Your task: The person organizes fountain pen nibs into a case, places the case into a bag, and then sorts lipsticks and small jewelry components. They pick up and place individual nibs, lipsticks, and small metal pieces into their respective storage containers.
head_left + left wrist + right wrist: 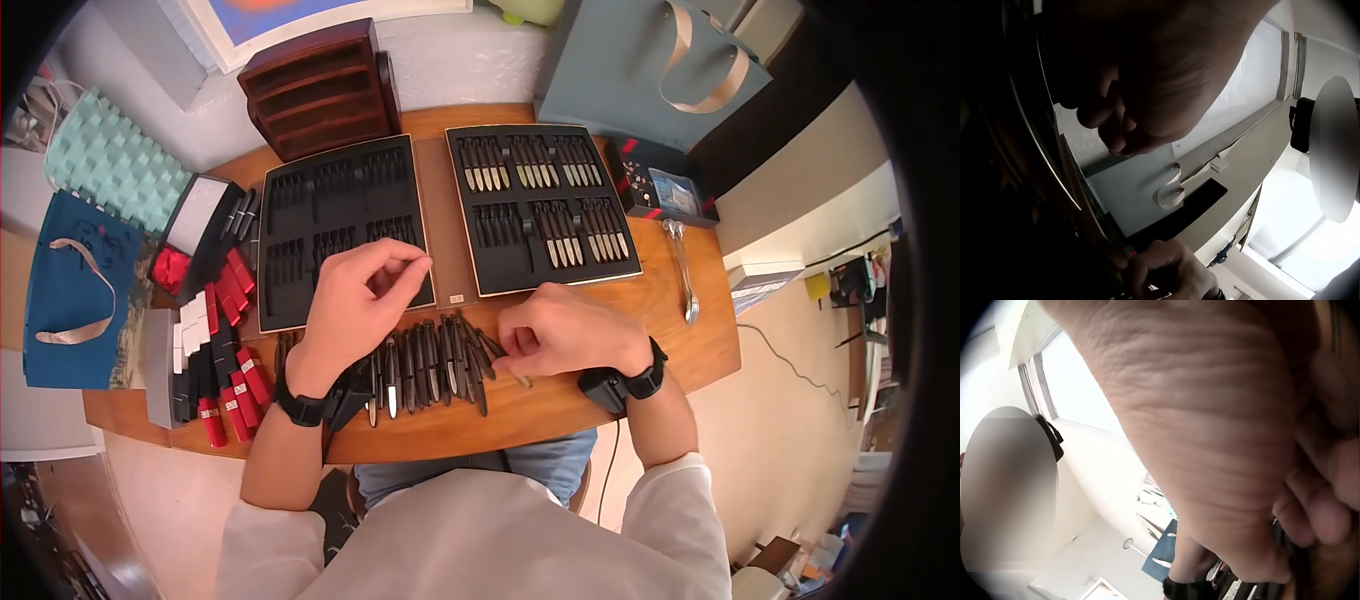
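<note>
My left hand (365, 300) hovers over the lower right part of the left black tray (340, 220). Its thumb and index fingertips meet, and nothing shows between them; in the left wrist view the hand (1166, 94) is dark, fingers bent. My right hand (572, 332) is low at the right end of a row of slim dark sticks (430, 365) with pale pointed ends. Its fingertips pinch a stick (524, 380) lying apart from the row. In the right wrist view the palm (1204, 425) hides most of what the bent fingers hold.
The right tray (535, 205) carries several sticks with pale tips. Left are red, white and black small boxes (225, 360) and a blue bag (80, 290). Behind stand a dark wooden rack (320, 90) and grey-blue bag (610, 75); metal spoons (683, 270) lie right.
</note>
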Action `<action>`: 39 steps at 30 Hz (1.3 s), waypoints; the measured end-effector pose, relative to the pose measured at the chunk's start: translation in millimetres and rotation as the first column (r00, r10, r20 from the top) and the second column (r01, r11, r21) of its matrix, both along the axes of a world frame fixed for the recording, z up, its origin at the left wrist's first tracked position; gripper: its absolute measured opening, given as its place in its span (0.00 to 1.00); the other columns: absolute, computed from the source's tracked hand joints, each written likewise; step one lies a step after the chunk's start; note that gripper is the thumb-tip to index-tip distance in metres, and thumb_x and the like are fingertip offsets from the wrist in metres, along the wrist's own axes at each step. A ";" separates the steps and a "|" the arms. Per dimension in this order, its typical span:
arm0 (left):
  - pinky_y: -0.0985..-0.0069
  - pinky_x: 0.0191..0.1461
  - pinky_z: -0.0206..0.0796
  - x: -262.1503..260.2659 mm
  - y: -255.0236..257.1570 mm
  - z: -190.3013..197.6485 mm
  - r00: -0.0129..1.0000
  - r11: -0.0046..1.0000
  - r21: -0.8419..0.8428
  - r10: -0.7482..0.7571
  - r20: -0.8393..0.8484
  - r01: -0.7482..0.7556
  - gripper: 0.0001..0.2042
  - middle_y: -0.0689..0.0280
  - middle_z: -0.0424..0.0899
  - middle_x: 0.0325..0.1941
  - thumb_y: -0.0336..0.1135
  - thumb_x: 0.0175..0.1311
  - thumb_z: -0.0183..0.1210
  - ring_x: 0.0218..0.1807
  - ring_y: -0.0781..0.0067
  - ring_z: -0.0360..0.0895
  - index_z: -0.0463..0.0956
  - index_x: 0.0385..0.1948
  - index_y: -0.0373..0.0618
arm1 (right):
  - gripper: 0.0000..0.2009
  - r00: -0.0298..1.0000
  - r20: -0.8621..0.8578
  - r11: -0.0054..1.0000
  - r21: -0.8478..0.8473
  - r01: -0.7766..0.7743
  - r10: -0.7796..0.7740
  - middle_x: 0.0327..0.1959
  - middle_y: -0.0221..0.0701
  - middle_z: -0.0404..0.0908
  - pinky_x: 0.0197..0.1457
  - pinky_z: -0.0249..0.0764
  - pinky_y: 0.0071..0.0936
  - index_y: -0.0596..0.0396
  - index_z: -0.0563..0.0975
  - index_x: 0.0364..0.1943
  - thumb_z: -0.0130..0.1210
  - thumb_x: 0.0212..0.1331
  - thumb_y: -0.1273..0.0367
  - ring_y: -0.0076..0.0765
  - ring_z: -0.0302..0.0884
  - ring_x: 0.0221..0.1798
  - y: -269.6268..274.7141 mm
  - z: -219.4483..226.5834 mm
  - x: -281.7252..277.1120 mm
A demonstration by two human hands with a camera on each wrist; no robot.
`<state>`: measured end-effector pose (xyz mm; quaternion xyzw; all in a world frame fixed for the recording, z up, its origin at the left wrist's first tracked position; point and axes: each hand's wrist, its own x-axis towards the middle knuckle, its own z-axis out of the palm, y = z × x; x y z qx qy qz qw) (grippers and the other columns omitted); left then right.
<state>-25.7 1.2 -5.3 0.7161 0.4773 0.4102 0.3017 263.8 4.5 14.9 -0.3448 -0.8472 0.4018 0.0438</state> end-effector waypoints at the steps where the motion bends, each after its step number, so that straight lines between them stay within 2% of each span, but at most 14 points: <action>1: 0.83 0.32 0.63 1.0 -1.7 1.6 1.000 0.999 -0.037 -0.011 0.005 0.011 0.03 0.73 0.85 0.28 0.28 0.75 0.71 0.28 0.91 0.72 0.90 0.43 0.39 | 0.15 1.000 0.006 0.999 0.037 0.007 -0.007 0.24 0.38 0.88 0.37 0.80 0.39 0.58 0.85 0.29 0.77 0.60 0.61 0.50 0.88 0.30 0.6 0.6 2.4; 3: 0.83 0.31 0.63 4.5 -5.0 2.6 0.998 0.998 -0.046 -0.051 0.020 0.052 0.04 0.73 0.86 0.30 0.28 0.74 0.72 0.27 0.90 0.73 0.90 0.44 0.39 | 0.14 1.000 0.008 0.997 0.073 0.009 -0.009 0.25 0.38 0.88 0.37 0.80 0.39 0.58 0.85 0.29 0.77 0.60 0.62 0.51 0.88 0.30 2.3 2.1 5.2; 5: 0.83 0.31 0.63 8.5 -8.7 4.1 0.995 0.994 -0.053 -0.098 0.033 0.100 0.05 0.72 0.88 0.33 0.27 0.73 0.72 0.27 0.90 0.73 0.90 0.46 0.40 | 0.12 0.987 -0.142 0.993 0.086 0.086 -0.073 0.26 0.37 0.88 0.37 0.81 0.39 0.57 0.84 0.31 0.77 0.58 0.64 0.52 0.88 0.31 2.7 4.3 7.9; 6: 0.83 0.31 0.63 10.9 -11.1 4.9 0.982 0.980 -0.079 -0.175 0.076 0.181 0.06 0.71 0.89 0.35 0.28 0.73 0.73 0.27 0.89 0.73 0.90 0.47 0.40 | 0.12 0.987 -0.140 0.993 0.084 0.087 -0.075 0.26 0.37 0.88 0.37 0.81 0.39 0.57 0.84 0.31 0.77 0.58 0.64 0.52 0.88 0.31 2.5 3.7 7.2; 8: 0.83 0.32 0.65 15.1 -15.4 9.5 0.941 0.938 -0.126 -0.303 0.151 0.322 0.10 0.70 0.90 0.40 0.27 0.72 0.74 0.27 0.89 0.76 0.89 0.52 0.42 | 0.11 0.945 -0.313 0.962 0.213 0.169 -0.097 0.28 0.36 0.88 0.36 0.82 0.38 0.56 0.86 0.35 0.77 0.57 0.66 0.49 0.88 0.31 1.4 2.3 4.1; 11: 0.82 0.33 0.66 22.7 -19.0 2.2 0.935 0.925 -0.187 -0.293 0.201 0.331 0.10 0.69 0.89 0.39 0.26 0.73 0.73 0.29 0.89 0.79 0.89 0.52 0.42 | 0.10 0.923 -0.380 0.924 0.326 0.198 -0.064 0.33 0.36 0.89 0.36 0.83 0.38 0.55 0.88 0.39 0.77 0.57 0.69 0.47 0.89 0.31 -0.8 -5.6 -1.6; 13: 0.81 0.32 0.69 20.3 -15.5 -3.2 0.945 0.937 -0.147 -0.302 0.123 0.318 0.09 0.68 0.90 0.39 0.28 0.74 0.73 0.27 0.85 0.79 0.89 0.52 0.42 | 0.10 0.914 -0.403 0.893 0.391 0.223 -0.052 0.35 0.35 0.89 0.34 0.82 0.36 0.55 0.89 0.42 0.77 0.58 0.70 0.44 0.88 0.30 2.4 -9.4 -3.9; 14: 0.82 0.33 0.70 19.9 -14.4 -4.7 0.945 0.937 -0.189 -0.255 0.204 0.294 0.09 0.68 0.90 0.38 0.28 0.74 0.73 0.28 0.85 0.80 0.89 0.52 0.41 | 0.10 0.904 -0.426 0.856 0.452 0.250 -0.039 0.37 0.35 0.89 0.32 0.82 0.35 0.55 0.90 0.44 0.76 0.59 0.72 0.42 0.87 0.29 4.2 -10.2 -3.7; 15: 0.82 0.34 0.71 19.2 -13.4 -5.4 0.938 0.933 -0.232 -0.205 0.280 0.274 0.09 0.69 0.90 0.38 0.27 0.75 0.72 0.29 0.85 0.82 0.89 0.52 0.40 | 0.10 0.904 -0.425 0.856 0.451 0.252 -0.042 0.37 0.35 0.89 0.32 0.82 0.35 0.55 0.90 0.44 0.76 0.59 0.72 0.42 0.87 0.29 5.8 -10.1 -2.4; 17: 0.83 0.35 0.72 13.9 -10.2 -4.6 0.929 0.928 -0.262 -0.174 0.326 0.266 0.08 0.69 0.90 0.39 0.27 0.76 0.72 0.31 0.86 0.83 0.88 0.52 0.38 | 0.16 0.859 -0.511 0.827 0.471 0.306 -0.026 0.38 0.34 0.88 0.25 0.72 0.22 0.58 0.91 0.49 0.78 0.56 0.79 0.25 0.82 0.26 8.7 -9.3 1.3; 18: 0.84 0.35 0.72 10.9 -9.0 -2.9 0.923 0.919 -0.298 -0.143 0.357 0.258 0.08 0.69 0.91 0.39 0.27 0.76 0.71 0.31 0.86 0.83 0.88 0.52 0.37 | 0.16 0.853 -0.519 0.839 0.442 0.318 -0.050 0.39 0.33 0.88 0.25 0.71 0.19 0.59 0.92 0.50 0.77 0.57 0.81 0.20 0.80 0.25 8.1 -6.2 3.9; 21: 0.85 0.35 0.73 5.5 -6.2 -1.1 0.906 0.914 -0.316 -0.110 0.409 0.253 0.09 0.68 0.91 0.40 0.27 0.77 0.71 0.32 0.86 0.83 0.88 0.53 0.36 | 0.12 0.822 -0.557 0.843 0.379 0.382 -0.122 0.38 0.30 0.88 0.27 0.76 0.23 0.57 0.92 0.49 0.75 0.61 0.78 0.24 0.82 0.26 6.8 -1.2 6.8; 29: 0.82 0.42 0.78 2.1 -6.5 1.2 0.830 0.907 -0.275 -0.128 0.543 0.319 0.10 0.62 0.94 0.48 0.23 0.79 0.66 0.37 0.83 0.85 0.86 0.56 0.34 | 0.14 0.813 -0.569 0.851 0.361 0.382 -0.123 0.39 0.30 0.88 0.25 0.73 0.20 0.58 0.92 0.50 0.75 0.60 0.80 0.20 0.79 0.24 10.1 -1.0 11.5; 39: 0.81 0.44 0.81 -0.4 -5.5 1.4 0.837 0.901 -0.276 -0.149 0.527 0.334 0.10 0.60 0.94 0.49 0.22 0.78 0.64 0.38 0.82 0.85 0.86 0.57 0.34 | 0.15 0.818 -0.560 0.849 0.360 0.387 -0.135 0.38 0.30 0.88 0.25 0.72 0.20 0.58 0.92 0.50 0.75 0.59 0.80 0.20 0.79 0.23 9.4 -4.2 10.9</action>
